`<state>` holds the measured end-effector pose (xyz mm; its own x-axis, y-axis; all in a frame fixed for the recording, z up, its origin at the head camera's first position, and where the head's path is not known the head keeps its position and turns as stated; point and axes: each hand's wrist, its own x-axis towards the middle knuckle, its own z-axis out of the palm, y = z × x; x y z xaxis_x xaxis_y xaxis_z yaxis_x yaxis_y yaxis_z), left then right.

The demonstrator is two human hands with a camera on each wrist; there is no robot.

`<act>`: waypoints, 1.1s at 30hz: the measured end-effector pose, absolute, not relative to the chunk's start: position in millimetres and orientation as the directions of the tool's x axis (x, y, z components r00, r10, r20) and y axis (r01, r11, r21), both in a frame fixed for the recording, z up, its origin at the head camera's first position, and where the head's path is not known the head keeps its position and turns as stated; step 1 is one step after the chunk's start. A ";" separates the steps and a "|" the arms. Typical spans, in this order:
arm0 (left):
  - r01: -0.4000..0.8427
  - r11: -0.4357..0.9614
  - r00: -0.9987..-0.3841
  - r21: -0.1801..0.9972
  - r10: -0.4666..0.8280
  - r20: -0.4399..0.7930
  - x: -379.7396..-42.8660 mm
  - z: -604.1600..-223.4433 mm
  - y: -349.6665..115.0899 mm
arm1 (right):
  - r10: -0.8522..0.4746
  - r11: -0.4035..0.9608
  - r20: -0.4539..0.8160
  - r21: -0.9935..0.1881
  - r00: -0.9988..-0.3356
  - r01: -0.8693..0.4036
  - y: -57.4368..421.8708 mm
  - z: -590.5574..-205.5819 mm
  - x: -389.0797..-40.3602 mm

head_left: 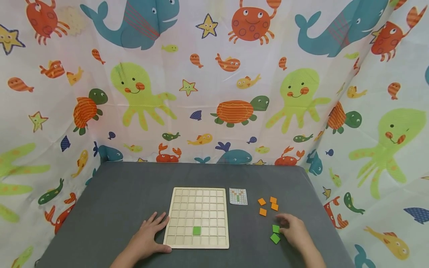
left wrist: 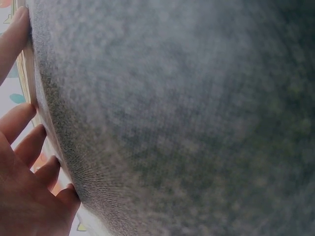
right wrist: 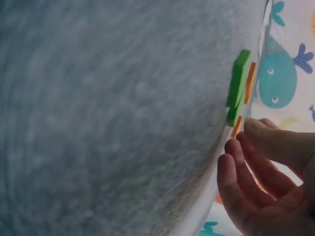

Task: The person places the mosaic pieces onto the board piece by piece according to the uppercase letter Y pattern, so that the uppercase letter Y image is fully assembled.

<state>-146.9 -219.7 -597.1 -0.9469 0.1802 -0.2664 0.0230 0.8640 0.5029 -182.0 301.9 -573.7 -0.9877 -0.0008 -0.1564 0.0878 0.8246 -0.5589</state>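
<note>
A pale wooden grid board [head_left: 184,217] lies on the grey table with one green square tile [head_left: 196,230] in a lower cell. My left hand [head_left: 145,236] rests at the board's left edge, fingers spread, thumb by the near left corner. In the left wrist view, the same hand [left wrist: 29,172] lies along the board's side. Over at the right, my right hand [head_left: 296,230] is beside two loose green tiles [head_left: 275,238], its fingers loosely bent. The thumb tip is close to the farther tile; whether they touch, I cannot tell. In the right wrist view, that hand [right wrist: 266,172] has a gap between thumb and fingers.
Several orange square tiles [head_left: 263,211] lie beyond the green ones. A small card [head_left: 238,196] with a coloured grid pattern lies right of the board's far corner. A curtain [head_left: 207,111] printed with sea animals surrounds the table [head_left: 134,186] at the back and sides.
</note>
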 end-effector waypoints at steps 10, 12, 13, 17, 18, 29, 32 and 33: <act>0.000 0.861 -0.944 0.508 0.167 -0.283 -148.2 -598.4 -219.0 | -0.021 0.837 -0.221 -0.537 -0.975 0.104 305.2 -574.9 -184.1; 0.001 0.857 -0.944 0.515 0.170 -0.282 -147.8 -599.3 -219.0 | -0.026 0.831 -0.232 -0.546 -0.972 0.108 305.3 -575.0 -183.3; 0.001 0.855 -0.944 0.518 0.171 -0.281 -147.5 -599.3 -219.0 | -0.031 0.826 -0.236 -0.553 -0.971 0.107 305.5 -575.0 -182.7; 0.006 0.851 -0.947 0.525 0.173 -0.270 -146.4 -599.3 -219.3 | -0.045 0.814 -0.258 -0.570 -0.965 0.114 306.7 -574.5 -181.8; 0.006 0.851 -0.948 0.525 0.173 -0.269 -146.3 -599.4 -219.5 | -0.044 0.809 -0.264 -0.575 -0.964 0.120 306.9 -574.7 -181.5; 0.004 0.850 -0.946 0.528 0.174 -0.273 -146.5 -597.5 -219.1 | -0.077 0.839 -0.205 -0.542 -0.976 0.047 302.1 -580.2 -182.9; 0.009 0.851 -0.946 0.525 0.177 -0.270 -146.2 -595.6 -219.0 | -0.097 0.852 -0.187 -0.524 -0.978 0.016 298.7 -579.1 -185.3; 0.008 0.852 -0.947 0.524 0.175 -0.271 -145.7 -595.3 -219.0 | -0.103 0.854 -0.178 -0.520 -0.979 0.005 297.5 -578.1 -185.9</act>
<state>-145.7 -219.0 -595.3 -0.9465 0.1750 -0.2711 0.0076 0.8520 0.5235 -185.9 297.5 -578.1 -0.9785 -0.1034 -0.1784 0.0046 0.8542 -0.5200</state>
